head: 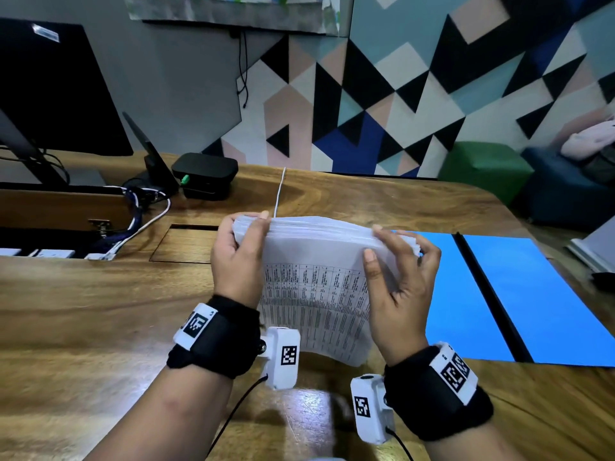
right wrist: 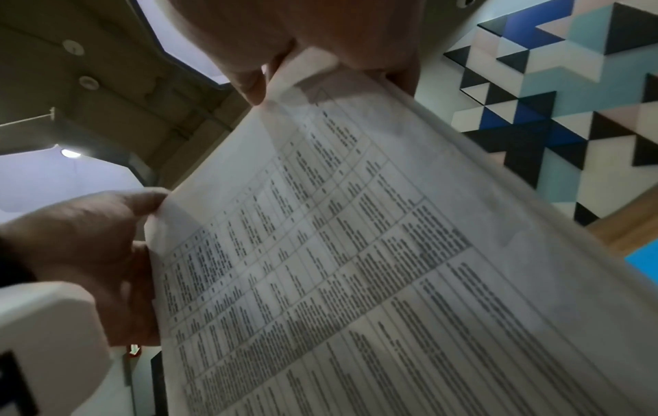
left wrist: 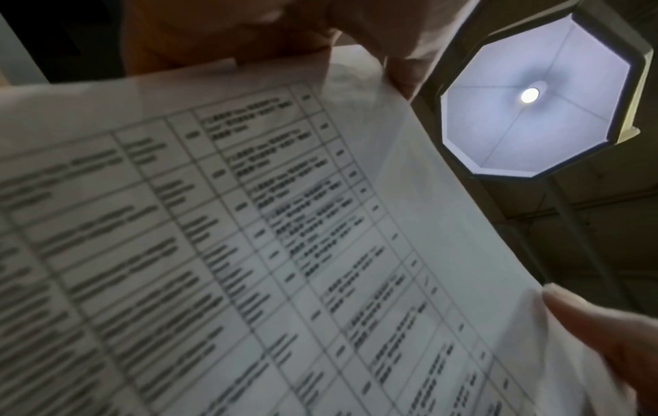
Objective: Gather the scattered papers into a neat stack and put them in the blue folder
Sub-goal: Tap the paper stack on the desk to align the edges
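Both hands hold the papers (head: pixel 312 277) on edge at the table's (head: pixel 100 311) middle, left hand (head: pixel 238 257) pinching one top corner, right hand (head: pixel 401 277) the other, likely to square the edges. The blue folder (head: pixel 532 294) lies open at three o'clock, ready to receive them.

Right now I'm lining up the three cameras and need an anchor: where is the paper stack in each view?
Head: paper stack at centre, upright on the desk, gripped at its top corners by the left hand and right hand.
Left wrist: it fills the frame's left and centre.
Right wrist: it runs diagonally across the centre and right.
Shared landmark: the printed table on its front sheet.
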Demonstrator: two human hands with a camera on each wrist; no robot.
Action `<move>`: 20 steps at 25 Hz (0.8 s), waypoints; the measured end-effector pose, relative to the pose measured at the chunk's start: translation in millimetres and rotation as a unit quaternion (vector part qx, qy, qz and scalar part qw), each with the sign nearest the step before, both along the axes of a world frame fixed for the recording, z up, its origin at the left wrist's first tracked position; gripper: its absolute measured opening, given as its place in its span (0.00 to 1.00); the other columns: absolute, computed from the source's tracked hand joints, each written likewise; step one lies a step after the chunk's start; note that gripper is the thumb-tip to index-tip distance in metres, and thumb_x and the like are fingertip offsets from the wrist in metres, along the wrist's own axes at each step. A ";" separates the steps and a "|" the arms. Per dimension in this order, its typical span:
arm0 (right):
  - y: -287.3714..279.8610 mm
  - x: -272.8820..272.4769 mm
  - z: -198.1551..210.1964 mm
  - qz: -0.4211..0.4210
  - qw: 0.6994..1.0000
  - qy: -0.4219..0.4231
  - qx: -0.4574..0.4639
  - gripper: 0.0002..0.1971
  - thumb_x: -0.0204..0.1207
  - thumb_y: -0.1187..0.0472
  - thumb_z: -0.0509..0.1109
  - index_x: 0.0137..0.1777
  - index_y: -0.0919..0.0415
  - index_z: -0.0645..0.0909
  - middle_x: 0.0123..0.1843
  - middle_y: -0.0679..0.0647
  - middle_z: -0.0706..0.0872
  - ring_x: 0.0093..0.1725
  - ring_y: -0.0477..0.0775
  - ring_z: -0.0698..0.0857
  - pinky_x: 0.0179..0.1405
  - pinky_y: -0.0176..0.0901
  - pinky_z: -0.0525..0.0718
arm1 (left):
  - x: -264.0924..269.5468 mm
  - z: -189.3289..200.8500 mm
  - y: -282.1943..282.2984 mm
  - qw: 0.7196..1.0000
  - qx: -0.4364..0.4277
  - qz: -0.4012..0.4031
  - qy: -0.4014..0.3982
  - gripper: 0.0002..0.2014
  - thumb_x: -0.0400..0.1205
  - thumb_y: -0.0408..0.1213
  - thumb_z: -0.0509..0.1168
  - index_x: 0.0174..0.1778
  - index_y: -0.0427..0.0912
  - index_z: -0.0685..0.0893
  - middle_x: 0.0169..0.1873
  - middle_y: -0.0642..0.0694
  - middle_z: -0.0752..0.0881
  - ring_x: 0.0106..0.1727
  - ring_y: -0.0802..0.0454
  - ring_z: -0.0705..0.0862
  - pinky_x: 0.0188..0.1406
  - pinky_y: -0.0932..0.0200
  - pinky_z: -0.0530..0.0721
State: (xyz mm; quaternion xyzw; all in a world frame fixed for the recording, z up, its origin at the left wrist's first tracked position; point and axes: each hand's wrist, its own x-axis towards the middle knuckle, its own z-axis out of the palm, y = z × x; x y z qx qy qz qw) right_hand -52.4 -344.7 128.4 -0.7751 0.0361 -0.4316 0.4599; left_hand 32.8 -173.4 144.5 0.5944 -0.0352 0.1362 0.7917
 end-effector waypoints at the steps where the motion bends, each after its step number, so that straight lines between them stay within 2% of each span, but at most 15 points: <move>1: 0.0 0.6 -0.2 0.001 1.000 0.004 0.019 0.15 0.77 0.56 0.68 0.64 0.51 0.80 0.62 0.58 0.73 0.66 0.43 0.74 0.66 0.21 0.66 | 1.3 1.0 -0.3 1.000 -0.004 0.002 0.006 0.12 0.72 0.49 0.66 0.43 0.44 0.82 0.38 0.50 0.82 0.41 0.55 0.80 0.44 0.56 0.76; 3: 0.8 0.9 -1.3 0.009 0.999 0.018 0.028 0.17 0.77 0.53 0.68 0.65 0.51 0.77 0.61 0.56 0.74 0.64 0.37 0.74 0.63 0.18 0.66 | -0.4 -0.7 -0.3 1.000 -0.005 -0.012 0.004 0.14 0.76 0.47 0.60 0.47 0.41 0.82 0.40 0.48 0.82 0.41 0.58 0.80 0.42 0.60 0.76; 5: 2.9 0.1 -3.1 0.013 1.000 0.018 0.021 0.17 0.76 0.51 0.67 0.65 0.51 0.77 0.60 0.56 0.75 0.63 0.38 0.74 0.63 0.19 0.67 | -4.7 -4.7 -0.8 1.000 -0.004 -0.024 -0.008 0.17 0.77 0.55 0.62 0.46 0.44 0.82 0.42 0.44 0.83 0.44 0.52 0.82 0.46 0.55 0.79; 7: 4.6 0.1 -3.5 -0.003 0.999 -0.003 0.032 0.19 0.76 0.52 0.67 0.66 0.52 0.75 0.61 0.56 0.75 0.64 0.37 0.74 0.64 0.20 0.67 | -9.1 -7.1 0.3 1.000 0.003 -0.024 -0.013 0.24 0.72 0.63 0.66 0.47 0.45 0.81 0.43 0.42 0.83 0.45 0.47 0.83 0.48 0.49 0.80; 9: 5.7 0.5 -2.5 0.002 0.999 -0.010 0.045 0.23 0.75 0.50 0.67 0.70 0.49 0.70 0.63 0.54 0.73 0.64 0.35 0.73 0.64 0.20 0.68 | -13.1 -8.5 3.5 0.998 0.016 -0.061 -0.011 0.35 0.65 0.69 0.70 0.56 0.43 0.79 0.44 0.46 0.85 0.45 0.51 0.85 0.44 0.57 0.83; 11: 4.6 1.8 -4.6 0.038 0.996 -0.010 0.085 0.29 0.74 0.46 0.68 0.74 0.41 0.62 0.66 0.51 0.72 0.65 0.43 0.76 0.64 0.28 0.75 | -13.3 -13.1 11.2 0.993 0.015 -0.114 -0.025 0.45 0.57 0.68 0.75 0.64 0.43 0.75 0.48 0.47 0.86 0.46 0.56 0.87 0.42 0.62 0.85; 13: 1.1 4.0 -8.8 0.056 0.986 0.007 0.159 0.36 0.71 0.35 0.66 0.76 0.41 0.57 0.67 0.51 0.75 0.64 0.48 0.80 0.64 0.38 0.79 | -10.5 -18.1 16.7 0.987 0.015 -0.158 -0.022 0.52 0.53 0.67 0.78 0.68 0.42 0.73 0.53 0.44 0.86 0.52 0.55 0.88 0.47 0.62 0.86; 15: -1.6 5.9 -14.4 0.075 0.978 0.045 0.190 0.41 0.68 0.27 0.61 0.76 0.49 0.60 0.66 0.51 0.79 0.64 0.47 0.81 0.65 0.42 0.79 | -9.8 -23.8 16.9 0.979 0.033 -0.199 -0.007 0.56 0.52 0.64 0.80 0.73 0.37 0.71 0.61 0.40 0.86 0.62 0.47 0.86 0.58 0.57 0.85; 16: -2.5 7.2 -15.9 0.093 0.977 0.052 0.186 0.42 0.68 0.26 0.60 0.75 0.53 0.62 0.66 0.51 0.80 0.65 0.47 0.81 0.65 0.42 0.79 | -8.5 -26.5 16.5 0.978 0.037 -0.205 -0.005 0.57 0.53 0.63 0.81 0.74 0.35 0.70 0.64 0.38 0.85 0.64 0.45 0.85 0.62 0.55 0.84; 18: -2.4 8.1 -15.3 0.104 0.977 0.068 0.172 0.38 0.71 0.30 0.60 0.72 0.58 0.66 0.64 0.50 0.82 0.64 0.45 0.82 0.65 0.43 0.80 | -6.8 -31.3 15.5 0.982 0.024 -0.188 0.007 0.57 0.50 0.61 0.82 0.73 0.38 0.71 0.63 0.40 0.85 0.63 0.48 0.86 0.59 0.57 0.85; 20: -4.5 9.6 -16.7 0.095 0.971 0.088 0.200 0.31 0.74 0.36 0.60 0.70 0.56 0.68 0.60 0.46 0.84 0.60 0.40 0.83 0.63 0.46 0.83 | -4.8 -35.8 13.5 0.985 0.014 -0.172 0.024 0.58 0.48 0.61 0.83 0.72 0.40 0.71 0.61 0.40 0.86 0.60 0.49 0.87 0.51 0.61 0.86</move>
